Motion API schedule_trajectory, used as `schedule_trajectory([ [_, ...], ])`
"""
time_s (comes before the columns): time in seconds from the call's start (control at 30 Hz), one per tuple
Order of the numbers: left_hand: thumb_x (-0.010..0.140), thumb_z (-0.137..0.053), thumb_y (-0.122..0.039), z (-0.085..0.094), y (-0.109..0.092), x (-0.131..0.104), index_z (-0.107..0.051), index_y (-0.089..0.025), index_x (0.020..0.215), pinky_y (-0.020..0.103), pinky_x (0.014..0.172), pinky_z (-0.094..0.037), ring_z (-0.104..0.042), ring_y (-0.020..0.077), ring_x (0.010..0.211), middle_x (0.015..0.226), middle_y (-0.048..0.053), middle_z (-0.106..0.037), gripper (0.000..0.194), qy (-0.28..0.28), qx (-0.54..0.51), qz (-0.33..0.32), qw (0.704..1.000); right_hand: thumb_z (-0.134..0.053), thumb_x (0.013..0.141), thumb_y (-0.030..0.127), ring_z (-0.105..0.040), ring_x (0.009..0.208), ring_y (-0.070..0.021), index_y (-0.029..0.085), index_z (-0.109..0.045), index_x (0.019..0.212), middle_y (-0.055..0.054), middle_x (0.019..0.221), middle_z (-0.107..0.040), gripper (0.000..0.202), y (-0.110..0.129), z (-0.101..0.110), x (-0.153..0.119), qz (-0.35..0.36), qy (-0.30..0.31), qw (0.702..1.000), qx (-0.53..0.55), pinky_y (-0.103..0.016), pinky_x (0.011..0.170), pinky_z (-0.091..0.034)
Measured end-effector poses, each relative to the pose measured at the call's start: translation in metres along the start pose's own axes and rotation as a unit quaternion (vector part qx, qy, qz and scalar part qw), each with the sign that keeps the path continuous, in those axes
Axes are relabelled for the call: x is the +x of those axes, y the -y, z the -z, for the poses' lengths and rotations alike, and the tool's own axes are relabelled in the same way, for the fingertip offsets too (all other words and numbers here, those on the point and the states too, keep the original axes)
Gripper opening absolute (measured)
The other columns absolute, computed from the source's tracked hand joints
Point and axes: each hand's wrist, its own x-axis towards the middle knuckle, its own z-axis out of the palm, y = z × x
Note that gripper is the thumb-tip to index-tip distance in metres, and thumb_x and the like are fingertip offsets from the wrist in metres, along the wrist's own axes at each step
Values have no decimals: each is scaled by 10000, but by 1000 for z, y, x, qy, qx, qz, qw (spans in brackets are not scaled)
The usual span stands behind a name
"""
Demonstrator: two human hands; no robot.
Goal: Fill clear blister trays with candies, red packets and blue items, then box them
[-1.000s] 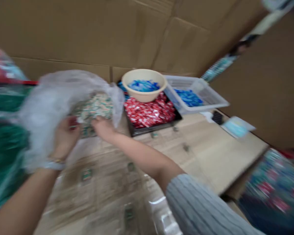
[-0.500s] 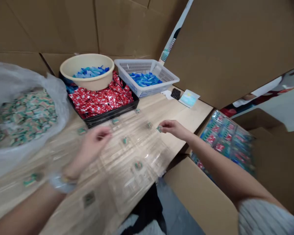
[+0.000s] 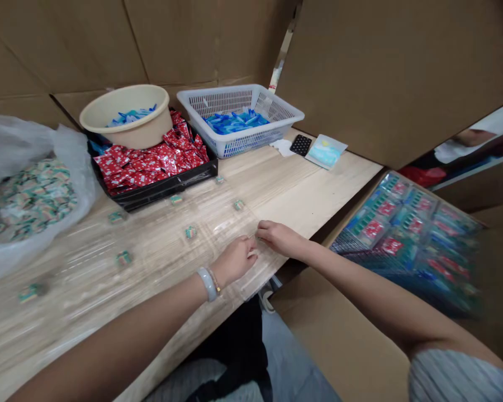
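Observation:
My left hand (image 3: 236,260) and my right hand (image 3: 279,237) meet over the front right part of a row of clear plastic trays (image 3: 218,231). Both hands have their fingertips pinched close together, and whatever is between them is hidden. A grey bangle and a thin bracelet circle my left wrist. Small green and orange striped pieces lie singly in the trays: one piece (image 3: 191,231) left of my hands, another piece (image 3: 238,205) beyond them, and several more to the left.
A plastic bag (image 3: 81,192) of striped pieces stands left. Behind are a black tray (image 3: 167,187) of red packets, a cream basin (image 3: 151,125) and a white basket (image 3: 230,146), both holding blue items. A cardboard box (image 3: 318,312) and packed clear trays (image 3: 402,218) sit beyond the table edge.
My left hand has swung right and my right hand has come nearer, so the two now meet. The small green piece pinched in my right hand is out of sight. The view has shifted slightly.

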Motion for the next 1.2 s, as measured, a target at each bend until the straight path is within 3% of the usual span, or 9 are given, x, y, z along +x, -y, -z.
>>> schedule_trajectory([
  [0.1,704,-510,-134,-1,-3,1,-572,-152,738,271,672,-418,-521,154,708,768,41,-538,73,11,28,9,1000,-383,774,70,-456,733,-151,147,-560,750,-53,783,-493,195,-4,-5,-1,21,10,999,-36,-259,660,-370],
  [0.3,718,-508,-148,-5,-5,2,-576,-151,759,266,696,-422,-528,154,732,795,45,-548,79,4,39,12,999,-404,724,36,-464,710,-146,149,-546,736,-53,781,-489,181,-8,-6,-1,22,22,1000,-3,-251,638,-370],
  [0.5,760,-449,-148,-7,-9,11,-584,-146,812,269,704,-416,-544,166,755,800,61,-565,145,-57,78,38,995,-440,618,-31,-489,737,-122,146,-524,818,-41,843,-486,279,-8,7,-7,-20,6,996,82,-224,665,-385],
  [0.7,757,-459,-162,-11,-9,24,-592,-146,784,258,668,-413,-542,158,709,789,59,-548,136,-52,110,58,991,-469,669,33,-469,632,-92,142,-513,830,-29,812,-467,199,-19,-6,-20,-81,-58,984,148,-205,582,-383],
  [0.83,765,-458,-184,-14,-8,29,-591,-144,796,278,677,-415,-546,175,727,807,72,-555,142,-44,114,65,990,-476,701,60,-471,637,-93,146,-550,788,-29,804,-465,142,-21,-15,-18,-81,-85,980,158,-210,594,-388],
  [1.07,752,-443,-126,-25,-17,32,-631,-157,706,339,668,-414,-576,219,747,769,119,-601,196,-46,30,89,995,-453,747,140,-510,661,-140,174,-568,723,-45,759,-497,123,-15,-19,-21,-73,-101,982,145,-256,605,-414],
  [1.13,733,-480,-123,-19,-20,27,-645,-168,671,335,645,-411,-588,218,734,756,146,-617,182,-61,23,92,994,-445,767,213,-525,646,-155,199,-570,715,-51,744,-515,136,-16,-17,-25,-73,-99,981,151,-275,593,-425],
  [1.2,718,-540,-175,1,-14,18,-651,-179,670,324,648,-414,-589,204,741,776,154,-628,120,-92,10,92,992,-471,756,288,-535,625,-173,227,-570,742,-60,753,-546,118,-14,-12,-20,-87,-118,978,149,-297,571,-428],
])
